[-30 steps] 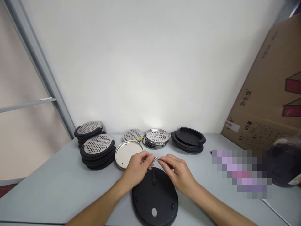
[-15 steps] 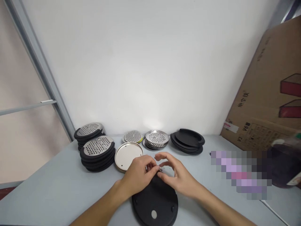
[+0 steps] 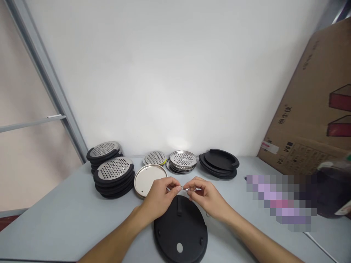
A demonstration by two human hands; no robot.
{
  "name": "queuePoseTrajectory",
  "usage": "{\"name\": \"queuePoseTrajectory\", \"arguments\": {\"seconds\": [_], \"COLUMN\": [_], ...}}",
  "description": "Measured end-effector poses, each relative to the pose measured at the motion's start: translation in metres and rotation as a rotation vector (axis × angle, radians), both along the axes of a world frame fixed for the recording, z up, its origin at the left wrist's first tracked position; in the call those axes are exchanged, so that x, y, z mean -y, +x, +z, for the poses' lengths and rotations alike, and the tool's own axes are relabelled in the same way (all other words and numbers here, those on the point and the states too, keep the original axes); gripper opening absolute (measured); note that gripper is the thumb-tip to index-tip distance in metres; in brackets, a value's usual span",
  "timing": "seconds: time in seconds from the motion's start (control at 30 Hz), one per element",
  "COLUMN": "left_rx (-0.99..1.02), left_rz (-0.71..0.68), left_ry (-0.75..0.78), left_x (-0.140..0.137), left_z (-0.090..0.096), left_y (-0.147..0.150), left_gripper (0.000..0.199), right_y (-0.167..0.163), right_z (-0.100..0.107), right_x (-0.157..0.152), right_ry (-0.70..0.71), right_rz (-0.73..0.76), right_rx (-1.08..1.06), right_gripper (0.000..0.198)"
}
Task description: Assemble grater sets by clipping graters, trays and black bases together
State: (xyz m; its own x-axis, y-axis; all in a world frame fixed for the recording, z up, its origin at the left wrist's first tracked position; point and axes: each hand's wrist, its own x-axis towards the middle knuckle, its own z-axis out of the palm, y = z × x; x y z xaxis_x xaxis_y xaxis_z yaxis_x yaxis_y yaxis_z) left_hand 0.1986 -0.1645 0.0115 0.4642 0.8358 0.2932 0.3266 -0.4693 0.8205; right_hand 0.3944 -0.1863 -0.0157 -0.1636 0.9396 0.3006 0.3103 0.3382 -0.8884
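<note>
Just above the far edge of a round black disc [image 3: 181,230], my left hand [image 3: 160,195] and my right hand [image 3: 210,197] meet with pinched fingertips. Between them is a small shiny metal piece [image 3: 185,189], too small to name, and both hands grip it. The disc lies flat on the table, with a short black strap [image 3: 179,205] near its far edge. A pale oval spot and two small dark knobs show on its face. A thin wire-like loop [image 3: 207,214] peeks out under my right hand.
Behind my left hand lie pale metal plates [image 3: 149,179]. Stacked black holders with perforated graters [image 3: 115,168] stand at left; loose graters [image 3: 183,160] and black holders [image 3: 219,160] sit by the wall. At right are a cardboard box [image 3: 309,109], a dark bottle [image 3: 329,190] and a blurred-out item.
Both hands have lifted slightly off the disc's far edge, uncovering the strap. My right hand's fingers have closed from a spread curve into a pinch on the small metal piece.
</note>
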Motion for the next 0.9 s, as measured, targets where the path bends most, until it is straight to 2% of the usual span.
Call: {"name": "queuePoseTrajectory", "arguments": {"seconds": [0.07,0.17,0.27,0.47,0.6,0.7,0.9], "left_rx": [0.026,0.046,0.024,-0.1,-0.239,-0.325,-0.406], "left_rz": [-0.014,-0.032,-0.023,0.023,0.032,0.038,0.038], "left_ry": [-0.03,-0.056,-0.033,0.09,0.145,0.147,0.122], "left_x": [0.001,0.003,0.004,0.002,-0.003,-0.006,-0.01], "left_z": [0.0,-0.001,-0.001,-0.001,-0.006,-0.009,-0.014], "left_y": [0.001,0.002,0.003,0.001,-0.003,-0.005,-0.007], "left_gripper": [0.019,0.02,0.02,0.017,0.015,0.016,0.017], "right_y": [-0.002,-0.005,-0.005,-0.003,-0.006,-0.009,-0.014], "right_z": [0.002,0.002,0.0,-0.003,-0.004,-0.006,-0.018], "right_x": [0.001,0.001,0.001,-0.001,-0.001,-0.001,-0.002], "right_ry": [-0.054,-0.182,-0.202,-0.128,0.032,0.141,0.22], "right_rz": [0.019,0.115,0.13,0.061,-0.027,-0.048,-0.076], "right_rx": [-0.031,-0.124,-0.155,-0.04,0.171,0.322,0.464], "right_gripper": [0.009,0.018,0.024,0.022,0.015,0.014,0.014]}}
